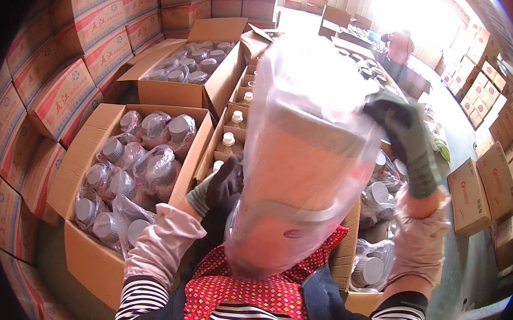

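Note:
Close in front of me is a large salmon-pink container (312,170) with a grey band near its top, wrapped in a clear plastic bag (311,63). It stands tilted and hides much of the middle. My gloved left hand (225,180) holds its left side, with the fingertips partly hidden behind it. At the upper right, my gloved right hand (399,116) is closed on the bag near the container's top; motion blurs it a little. Left of my left hand, an open carton (95,261) holds several bagged, grey-lidded containers (161,168).
Behind the container, a divided carton (222,140) holds white-capped bottles (229,140). More grey-lidded containers (379,195) fill cartons on the right. Another open carton (172,91) lies farther back. Stacked cartons (64,99) line the left; others (474,187) stand right. A person (398,48) is far off.

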Demonstrator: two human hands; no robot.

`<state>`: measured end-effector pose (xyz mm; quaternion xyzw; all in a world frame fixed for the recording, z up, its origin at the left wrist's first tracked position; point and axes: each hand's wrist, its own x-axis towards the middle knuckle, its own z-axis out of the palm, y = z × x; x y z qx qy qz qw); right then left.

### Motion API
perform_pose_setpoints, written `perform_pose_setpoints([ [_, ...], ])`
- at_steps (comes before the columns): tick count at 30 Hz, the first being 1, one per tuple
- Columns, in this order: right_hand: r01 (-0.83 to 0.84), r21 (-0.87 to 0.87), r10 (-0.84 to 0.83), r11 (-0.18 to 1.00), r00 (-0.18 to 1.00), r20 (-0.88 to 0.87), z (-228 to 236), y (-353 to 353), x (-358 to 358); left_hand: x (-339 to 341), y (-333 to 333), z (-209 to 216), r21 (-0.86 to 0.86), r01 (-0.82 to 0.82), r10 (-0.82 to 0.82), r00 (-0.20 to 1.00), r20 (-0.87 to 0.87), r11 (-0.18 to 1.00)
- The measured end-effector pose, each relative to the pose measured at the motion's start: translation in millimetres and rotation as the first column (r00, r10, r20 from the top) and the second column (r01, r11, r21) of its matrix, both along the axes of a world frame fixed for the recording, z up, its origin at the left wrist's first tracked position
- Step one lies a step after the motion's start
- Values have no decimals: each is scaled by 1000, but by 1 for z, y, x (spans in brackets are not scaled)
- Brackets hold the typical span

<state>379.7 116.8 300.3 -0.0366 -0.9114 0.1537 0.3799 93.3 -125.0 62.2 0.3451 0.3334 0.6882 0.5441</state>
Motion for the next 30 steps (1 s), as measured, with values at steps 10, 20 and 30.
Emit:
perform_pose_setpoints([
  [10, 898, 308, -373, 315, 415, -830, 122, 104, 101, 41, 61, -70, -70, 299, -260, 906, 335, 952],
  [20, 334, -303, 48, 893, 598, 800, -240, 95, 4, -16, 74, -175, 128, 131, -173, 890, 422, 983],
  [30, 162, -82, -132, 983, 947, 292, -84, -86, -58, 19, 60, -109, 214, 293, -350, 882, 317, 932],
])
